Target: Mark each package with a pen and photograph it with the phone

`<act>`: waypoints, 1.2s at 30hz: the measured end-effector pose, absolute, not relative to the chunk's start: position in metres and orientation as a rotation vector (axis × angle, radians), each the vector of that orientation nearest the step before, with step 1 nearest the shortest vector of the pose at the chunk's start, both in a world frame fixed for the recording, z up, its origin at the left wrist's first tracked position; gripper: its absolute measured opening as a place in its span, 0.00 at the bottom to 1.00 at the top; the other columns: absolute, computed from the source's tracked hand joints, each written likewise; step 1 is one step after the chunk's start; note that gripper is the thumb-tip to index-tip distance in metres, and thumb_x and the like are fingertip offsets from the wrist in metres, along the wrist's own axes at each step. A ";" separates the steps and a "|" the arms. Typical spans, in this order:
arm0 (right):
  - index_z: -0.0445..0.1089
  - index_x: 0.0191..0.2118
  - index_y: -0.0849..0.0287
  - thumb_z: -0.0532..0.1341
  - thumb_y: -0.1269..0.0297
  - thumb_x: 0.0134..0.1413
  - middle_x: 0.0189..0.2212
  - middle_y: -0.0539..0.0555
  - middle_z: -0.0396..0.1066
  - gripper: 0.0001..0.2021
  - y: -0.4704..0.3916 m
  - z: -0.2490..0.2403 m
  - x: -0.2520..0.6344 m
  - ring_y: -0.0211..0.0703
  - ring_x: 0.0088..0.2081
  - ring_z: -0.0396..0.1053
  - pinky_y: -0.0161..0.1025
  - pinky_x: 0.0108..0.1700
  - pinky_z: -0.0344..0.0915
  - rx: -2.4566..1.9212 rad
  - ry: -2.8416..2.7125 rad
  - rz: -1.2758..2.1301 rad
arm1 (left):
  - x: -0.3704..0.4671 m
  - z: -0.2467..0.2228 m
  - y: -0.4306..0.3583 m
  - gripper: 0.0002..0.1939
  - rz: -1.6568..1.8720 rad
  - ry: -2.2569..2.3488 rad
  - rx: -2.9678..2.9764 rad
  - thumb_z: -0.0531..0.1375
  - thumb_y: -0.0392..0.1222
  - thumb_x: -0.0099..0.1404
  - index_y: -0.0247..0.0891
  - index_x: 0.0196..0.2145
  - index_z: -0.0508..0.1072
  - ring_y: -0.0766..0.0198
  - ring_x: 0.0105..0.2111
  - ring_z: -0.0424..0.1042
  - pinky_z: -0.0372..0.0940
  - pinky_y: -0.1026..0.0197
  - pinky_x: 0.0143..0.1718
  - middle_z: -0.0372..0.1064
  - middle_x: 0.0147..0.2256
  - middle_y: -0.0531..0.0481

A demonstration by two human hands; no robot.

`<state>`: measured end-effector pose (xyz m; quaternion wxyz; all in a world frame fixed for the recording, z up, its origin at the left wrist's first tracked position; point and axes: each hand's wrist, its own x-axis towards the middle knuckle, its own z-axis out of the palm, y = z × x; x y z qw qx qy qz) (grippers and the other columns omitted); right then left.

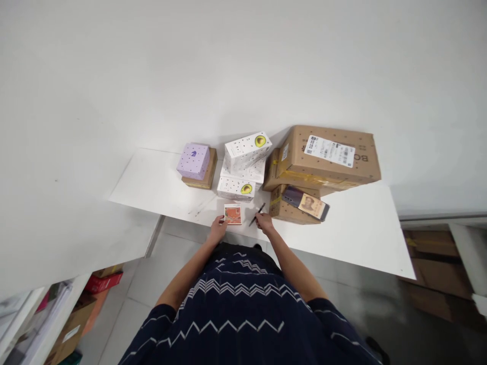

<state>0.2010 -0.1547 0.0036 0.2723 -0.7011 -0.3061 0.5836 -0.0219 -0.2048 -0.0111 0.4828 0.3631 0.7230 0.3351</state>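
A small square card (pixel 233 215) with an orange picture and a white border lies near the front edge of the white table. My left hand (pixel 218 229) is closed on its left edge, thumb and fingers pinching it. To the right, my right hand (pixel 263 221) grips a slim black pen (pixel 261 208) held at a slant; it is apart from the card. Just behind the card stands a white box with an avocado picture (pixel 236 189). A dark case with a tan label (pixel 307 204) rests on a small cardboard box (pixel 292 212), right of my right hand.
Another white avocado box (pixel 247 152) tops the middle stack. At left, a lilac box (pixel 193 161) sits on a brown carton (pixel 207 181). A large taped cardboard box (pixel 331 165) stands back right against the wall. Shelves with cartons (pixel 437 268) flank the right side.
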 end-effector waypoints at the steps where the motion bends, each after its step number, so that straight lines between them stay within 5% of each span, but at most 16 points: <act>1: 0.68 0.37 0.62 0.60 0.55 0.62 0.32 0.56 0.74 0.13 -0.162 0.009 0.200 0.40 0.29 0.71 0.38 0.31 0.71 -1.816 -0.789 1.596 | -0.022 -0.011 -0.205 0.19 0.806 1.771 0.885 0.66 0.44 0.58 0.36 0.46 0.74 0.62 0.31 0.74 0.69 0.57 0.40 0.76 0.34 0.46; 3: 0.61 0.29 0.57 0.61 0.54 0.56 0.23 0.52 0.71 0.13 -0.178 0.021 0.197 0.37 0.21 0.67 0.35 0.24 0.65 -1.663 -0.734 1.622 | -0.021 -0.011 -0.205 0.18 0.785 1.785 0.888 0.65 0.43 0.59 0.36 0.47 0.74 0.63 0.30 0.73 0.69 0.58 0.40 0.75 0.34 0.46; 7: 0.58 0.31 0.53 0.61 0.53 0.47 0.23 0.47 0.72 0.13 -0.192 0.044 0.185 0.38 0.22 0.68 0.36 0.26 0.66 -1.409 -0.687 1.611 | -0.017 -0.011 -0.204 0.18 0.761 1.807 0.906 0.65 0.42 0.59 0.36 0.47 0.73 0.64 0.29 0.73 0.69 0.59 0.39 0.74 0.32 0.48; 11: 0.67 0.39 0.54 0.58 0.54 0.50 0.30 0.50 0.75 0.13 -0.178 0.055 0.166 0.42 0.28 0.71 0.40 0.34 0.70 -1.305 -0.825 1.533 | -0.014 -0.011 -0.201 0.17 0.749 1.821 0.942 0.65 0.43 0.59 0.37 0.45 0.74 0.63 0.30 0.73 0.68 0.59 0.38 0.74 0.32 0.49; 16: 0.66 0.30 0.54 0.59 0.55 0.46 0.28 0.49 0.72 0.08 -0.156 0.049 0.140 0.43 0.32 0.69 0.41 0.39 0.68 -1.435 -1.093 1.298 | -0.016 -0.011 -0.201 0.17 0.727 1.810 0.984 0.64 0.44 0.61 0.38 0.47 0.73 0.64 0.29 0.72 0.68 0.60 0.37 0.74 0.32 0.49; 20: 0.67 0.33 0.54 0.57 0.56 0.47 0.31 0.49 0.73 0.10 -0.150 0.037 0.131 0.44 0.35 0.70 0.42 0.44 0.67 -1.506 -1.154 1.252 | -0.017 -0.011 -0.201 0.17 0.707 1.798 1.008 0.63 0.43 0.62 0.37 0.48 0.72 0.64 0.29 0.72 0.68 0.60 0.36 0.74 0.33 0.48; 36: 0.66 0.33 0.55 0.54 0.55 0.51 0.28 0.50 0.72 0.10 -0.148 0.031 0.130 0.43 0.32 0.69 0.39 0.41 0.67 -1.609 -1.396 1.186 | -0.015 -0.006 -0.202 0.15 0.707 1.773 1.032 0.63 0.43 0.62 0.39 0.47 0.71 0.64 0.29 0.73 0.68 0.60 0.37 0.73 0.32 0.50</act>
